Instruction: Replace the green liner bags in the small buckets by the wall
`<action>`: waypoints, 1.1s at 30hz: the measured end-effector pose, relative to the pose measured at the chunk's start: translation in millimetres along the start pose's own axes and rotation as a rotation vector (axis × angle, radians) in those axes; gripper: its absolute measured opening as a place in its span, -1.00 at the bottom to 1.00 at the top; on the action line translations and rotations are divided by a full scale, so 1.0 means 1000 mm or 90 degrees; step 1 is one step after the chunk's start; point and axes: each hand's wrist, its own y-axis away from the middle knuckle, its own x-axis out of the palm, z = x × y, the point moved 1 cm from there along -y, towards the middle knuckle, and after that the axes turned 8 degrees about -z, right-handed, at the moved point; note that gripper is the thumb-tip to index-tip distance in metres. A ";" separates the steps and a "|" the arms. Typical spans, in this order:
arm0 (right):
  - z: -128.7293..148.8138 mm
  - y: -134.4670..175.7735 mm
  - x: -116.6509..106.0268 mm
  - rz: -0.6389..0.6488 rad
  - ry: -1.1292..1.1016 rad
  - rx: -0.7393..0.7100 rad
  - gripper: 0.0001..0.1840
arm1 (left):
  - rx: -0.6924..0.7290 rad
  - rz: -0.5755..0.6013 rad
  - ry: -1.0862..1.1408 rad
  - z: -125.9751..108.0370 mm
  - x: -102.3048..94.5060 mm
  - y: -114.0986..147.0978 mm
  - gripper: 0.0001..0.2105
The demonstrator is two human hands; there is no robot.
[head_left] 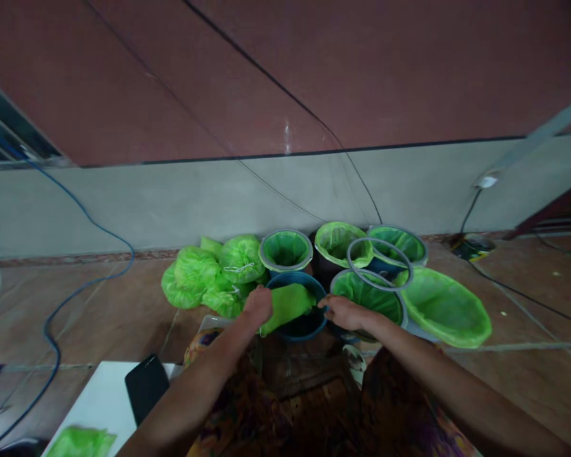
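In the head view, a bright green mesh bag (pixel 288 306) is stretched over the mouth of a blue bucket (pixel 292 277). My left hand (pixel 258 304) is closed on the bag's left end. Across the bucket, my right hand (pixel 341 311) has its fingers pinched together at the right rim, by the bag's far end; what lies between those fingers is too small to make out. The bucket's inside looks dark, partly covered by the bag. Just right of it stands a bucket lined with green mesh (pixel 364 292), under a loose grey ring (pixel 352 254).
Several other green-lined buckets (pixel 285 251) stand along the wall. Tied, filled green bags (pixel 195 276) lie to the left. A phone (pixel 146 384) rests on a white board (pixel 107 387), near a folded green bag (pixel 83 442). A blue cable (pixel 59 355) crosses the floor.
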 end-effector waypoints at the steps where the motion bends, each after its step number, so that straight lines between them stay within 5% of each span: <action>1: 0.001 -0.002 -0.003 0.006 0.000 -0.001 -0.67 | -0.004 0.030 -0.010 0.003 0.013 -0.005 -0.78; 7: 0.008 -0.029 0.020 0.055 -0.023 0.049 -0.57 | -0.072 0.209 -0.031 0.022 0.079 -0.030 -0.76; 10: 0.007 -0.045 0.044 0.054 -0.011 0.077 -0.47 | -0.168 0.274 0.115 0.032 0.102 -0.036 -0.64; 13: 0.001 -0.061 0.061 0.082 0.048 0.090 -0.67 | -0.206 0.315 0.239 0.036 0.112 -0.041 -0.60; 18: -0.007 -0.083 0.062 0.106 0.145 0.087 -0.75 | -0.073 0.239 -0.024 0.037 0.101 -0.053 -0.52; 22: -0.008 -0.090 0.051 0.111 0.157 0.101 -0.72 | -0.004 0.296 -0.222 0.035 0.088 -0.048 -0.22; 27: -0.012 -0.086 0.042 0.158 0.159 0.071 -0.70 | 0.093 0.324 -0.418 0.031 0.077 -0.040 -0.70; 30: -0.016 -0.081 0.040 0.301 0.165 0.034 -0.79 | 0.188 0.258 -0.445 0.028 0.066 -0.046 -0.74; 33: -0.016 -0.078 0.039 0.369 0.073 0.033 -0.61 | 0.269 0.198 -0.408 0.024 0.059 -0.051 -0.73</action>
